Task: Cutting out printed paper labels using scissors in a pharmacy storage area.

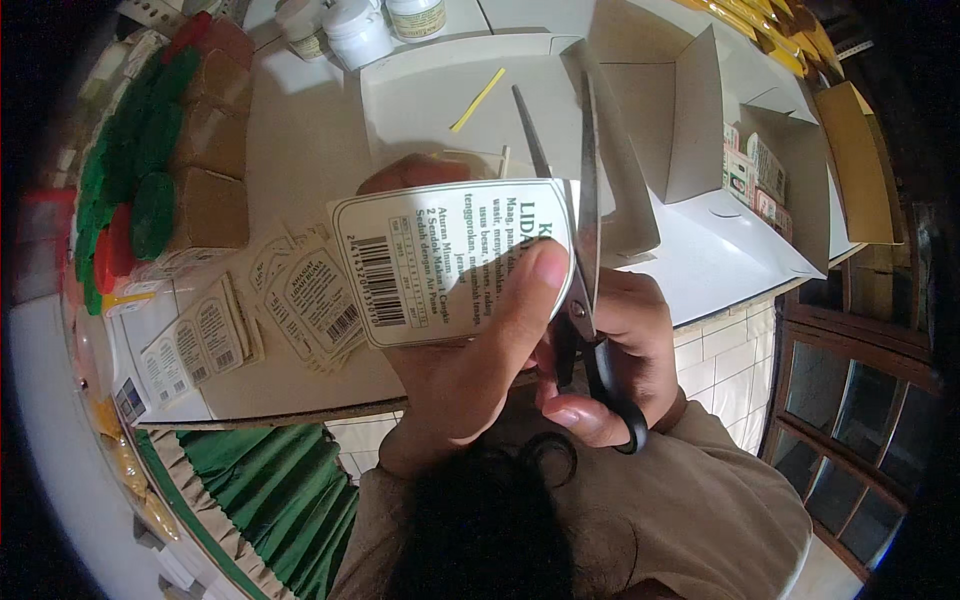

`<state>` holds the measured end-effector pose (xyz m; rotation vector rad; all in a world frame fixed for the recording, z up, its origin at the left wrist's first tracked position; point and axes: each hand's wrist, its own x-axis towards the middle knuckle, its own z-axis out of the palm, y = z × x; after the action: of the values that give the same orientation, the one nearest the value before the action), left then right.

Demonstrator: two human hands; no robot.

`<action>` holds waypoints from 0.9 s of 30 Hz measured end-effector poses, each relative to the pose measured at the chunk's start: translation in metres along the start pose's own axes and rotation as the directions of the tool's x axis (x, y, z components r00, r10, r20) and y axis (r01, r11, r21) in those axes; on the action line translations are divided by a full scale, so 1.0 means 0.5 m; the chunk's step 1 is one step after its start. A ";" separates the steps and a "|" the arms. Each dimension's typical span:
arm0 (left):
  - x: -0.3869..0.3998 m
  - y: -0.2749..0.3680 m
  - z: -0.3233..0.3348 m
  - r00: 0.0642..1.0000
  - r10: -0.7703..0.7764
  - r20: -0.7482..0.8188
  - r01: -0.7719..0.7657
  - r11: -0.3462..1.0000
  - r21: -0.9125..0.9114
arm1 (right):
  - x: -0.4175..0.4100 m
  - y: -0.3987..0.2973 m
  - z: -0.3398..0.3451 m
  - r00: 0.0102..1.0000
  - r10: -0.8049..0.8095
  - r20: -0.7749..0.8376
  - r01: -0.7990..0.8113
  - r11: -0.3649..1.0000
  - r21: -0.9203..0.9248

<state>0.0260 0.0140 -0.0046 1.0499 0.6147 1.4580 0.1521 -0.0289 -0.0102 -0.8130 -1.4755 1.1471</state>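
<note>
My left hand (480, 352) holds a printed paper label (420, 262), its thumb on the face and its fingers behind. The label has rounded corners and bears writing and a barcode. My right hand (622, 352) grips black-handled scissors (589, 300), fingers and thumb in the loops. The blades are spread and point away from me, with the label's right end between them. Beyond the label, a shallow white cardboard tray (420, 64) holds a thin yellow strip (477, 100) and a pale strip (505, 161). Similar labels (307, 300) lie in a loose pile left of my left hand.
More labels (199, 337) lie stacked near the table's left corner. Brown containers (210, 202) with green and red lids line the left side. White jars (356, 34) stand behind the tray. An unfolded carton (697, 127) and a box with small printed packs (750, 176) sit at right.
</note>
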 end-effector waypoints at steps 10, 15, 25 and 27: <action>-0.002 -0.006 0.019 0.985 0.143 -0.092 -0.133 0.985 0.112 | 0.006 -0.003 0.001 1.000 0.014 0.001 -0.014 0.998 -0.053; -0.007 -0.002 0.022 0.987 0.135 -0.087 -0.123 0.984 0.130 | 0.005 -0.004 0.008 0.999 -0.016 -0.045 0.012 0.996 -0.090; -0.004 -0.005 0.027 0.990 0.115 -0.077 -0.099 0.978 0.184 | 0.008 -0.009 0.005 0.999 -0.039 -0.026 0.036 0.991 -0.132; -0.006 -0.007 0.031 0.991 0.110 -0.075 -0.094 0.977 0.193 | 0.008 -0.010 0.005 0.999 -0.031 -0.030 0.026 0.989 -0.147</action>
<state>0.0410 0.0089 -0.0010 1.1859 0.7828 1.5633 0.1492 -0.0272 -0.0040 -0.9040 -1.5531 1.0081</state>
